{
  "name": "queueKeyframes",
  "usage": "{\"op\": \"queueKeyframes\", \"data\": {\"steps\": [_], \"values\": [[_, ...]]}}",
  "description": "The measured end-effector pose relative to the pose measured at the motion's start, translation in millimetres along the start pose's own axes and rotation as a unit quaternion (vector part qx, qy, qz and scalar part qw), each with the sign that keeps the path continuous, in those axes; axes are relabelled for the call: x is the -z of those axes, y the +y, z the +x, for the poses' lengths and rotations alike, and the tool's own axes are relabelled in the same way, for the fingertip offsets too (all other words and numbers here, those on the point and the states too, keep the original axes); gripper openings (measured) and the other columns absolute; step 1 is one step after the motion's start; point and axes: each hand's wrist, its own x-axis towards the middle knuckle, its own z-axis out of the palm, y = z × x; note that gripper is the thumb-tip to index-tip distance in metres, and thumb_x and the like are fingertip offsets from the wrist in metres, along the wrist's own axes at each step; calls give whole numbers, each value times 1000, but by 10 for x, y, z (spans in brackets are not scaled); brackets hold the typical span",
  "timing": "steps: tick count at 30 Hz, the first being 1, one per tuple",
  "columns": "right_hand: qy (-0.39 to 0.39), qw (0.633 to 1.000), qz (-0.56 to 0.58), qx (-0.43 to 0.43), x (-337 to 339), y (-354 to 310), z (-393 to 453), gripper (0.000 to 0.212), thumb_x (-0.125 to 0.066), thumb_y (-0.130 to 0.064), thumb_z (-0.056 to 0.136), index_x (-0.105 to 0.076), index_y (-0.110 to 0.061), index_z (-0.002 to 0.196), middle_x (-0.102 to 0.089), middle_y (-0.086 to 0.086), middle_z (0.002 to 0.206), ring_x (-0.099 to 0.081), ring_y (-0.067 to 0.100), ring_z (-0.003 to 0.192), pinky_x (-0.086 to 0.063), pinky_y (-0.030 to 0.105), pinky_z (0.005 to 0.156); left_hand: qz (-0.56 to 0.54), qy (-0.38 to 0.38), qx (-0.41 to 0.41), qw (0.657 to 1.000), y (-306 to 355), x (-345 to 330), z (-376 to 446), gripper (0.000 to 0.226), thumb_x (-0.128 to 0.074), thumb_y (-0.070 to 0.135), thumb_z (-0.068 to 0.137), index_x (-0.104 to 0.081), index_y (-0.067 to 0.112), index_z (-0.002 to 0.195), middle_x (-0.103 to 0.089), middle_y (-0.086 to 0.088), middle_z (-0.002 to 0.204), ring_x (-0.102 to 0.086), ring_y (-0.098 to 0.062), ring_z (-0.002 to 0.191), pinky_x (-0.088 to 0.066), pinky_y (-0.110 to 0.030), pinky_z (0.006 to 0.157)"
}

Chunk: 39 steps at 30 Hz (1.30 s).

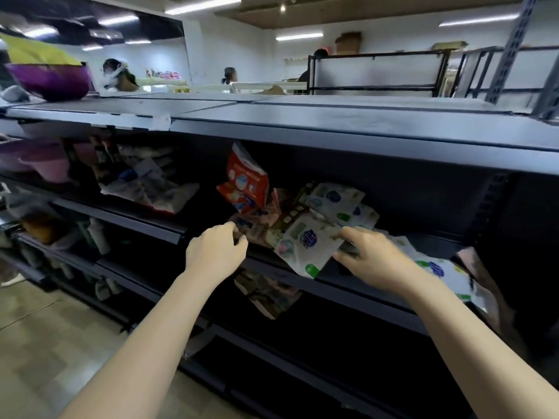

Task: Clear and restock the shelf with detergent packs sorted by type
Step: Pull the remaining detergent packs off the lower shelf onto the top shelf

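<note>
I am reaching both arms into the middle tier of the dark metal shelf [357, 285] in the centre of the frame. My left hand [215, 252] is curling its fingers around the near edge of a crumpled pinkish-beige detergent pack [257, 228] lying at the front of the shelf, just below the red and white detergent pouch [245, 184], which is standing tilted above the pile. My right hand [375, 258], right of centre, is pinching the right edge of a flat white detergent pack with blue and green printing [302, 240]; thumb and fingers are closing on it, and the pack's lower corner is hanging over the shelf lip. Behind it, more white printed packs [338, 201] are lying overlapped towards the back of the shelf. Another white pack with a blue logo [438, 270] is lying to the right, partly hidden under my right forearm.

On the tier below, in the lower centre, a muddle of pale packs [266, 294] is lying in shadow; I cannot tell their type. To the left on the same level as my hands, a heap of white crumpled bags [151, 186] is spilling forward. At the upper left, a purple plastic bowl [48, 81] is sitting on the shelf's top surface, with pale pink plastic tubs [45, 164] beneath it.
</note>
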Motion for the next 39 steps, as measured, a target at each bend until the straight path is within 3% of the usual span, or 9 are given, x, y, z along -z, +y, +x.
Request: {"op": "queueKeyframes", "data": {"steps": [5,11,15,20,23,29,32,35,39], "values": [[14,1000,2,-5,-116,-239,530,41,-48,-39,96,-42,-29,136,-48,-1,138,-52,21,116,-47,38,91,-19,12,28,999,-384,-14,461,34,-42,41,96,-53,23,122,-63,1,101,-59,-22,81,-49,-33,72],[23,998,59,-31,-324,-422,1096,57,-51,-41,95,-30,-26,146,-45,0,145,-45,19,129,-39,29,99,-45,-12,42,998,-717,-193,958,39,-41,42,96,-50,23,129,-63,-1,117,-62,-25,96,-52,-39,84],[39,992,106,-64,-471,-562,1491,61,-57,-46,90,-32,-31,144,-45,-4,140,-48,17,122,-43,30,96,-49,-33,24,998,-920,-347,1288,39,-41,40,96,-50,22,129,-63,-3,113,-61,-26,96,-50,-40,86],[76,982,133,-114,-643,-760,2119,63,-61,-46,88,-32,-33,143,-48,-2,139,-51,16,118,-44,28,90,-73,-45,-7,996,-1276,-465,1776,30,-45,33,92,-56,16,114,-62,-8,106,-59,-31,94,-49,-42,85],[106,969,181,-127,-767,-812,2565,73,-65,-46,85,-28,-29,146,-47,-1,141,-50,18,122,-44,32,97,-91,-50,-26,994,-1519,-541,2088,20,-46,29,89,-55,16,100,-62,-11,102,-58,-33,91,-48,-39,83],[182,931,257,-183,-941,-838,3451,89,-73,-50,77,-28,-17,146,-51,5,136,-55,22,116,-46,29,86,-101,-72,-74,990,-2041,-780,2693,31,-44,36,96,-57,16,115,-61,-10,111,-58,-31,102,-43,-31,72],[184,908,289,-241,-1031,-834,3788,72,-75,-45,74,-47,-18,134,-61,5,123,-62,19,98,-52,32,84,-114,-81,-104,985,-2228,-897,2934,28,-43,32,97,-57,10,107,-61,-14,106,-58,-30,94,-43,-32,72],[222,900,201,-318,-1072,-885,3979,39,-56,-41,91,-59,-12,117,-64,10,112,-62,24,91,-52,34,79,-112,-122,-104,981,-2325,-968,3127,27,-41,37,98,-54,15,106,-58,-8,101,-56,-25,88,-43,-30,70],[305,889,220,-260,-996,-1139,4006,34,-42,-29,99,-64,-3,98,-67,18,103,-63,26,86,-52,33,74,-131,-108,-103,980,-2298,-999,3301,31,-42,33,98,-55,11,116,-60,-11,111,-57,-28,96,-40,-30,71]]}}
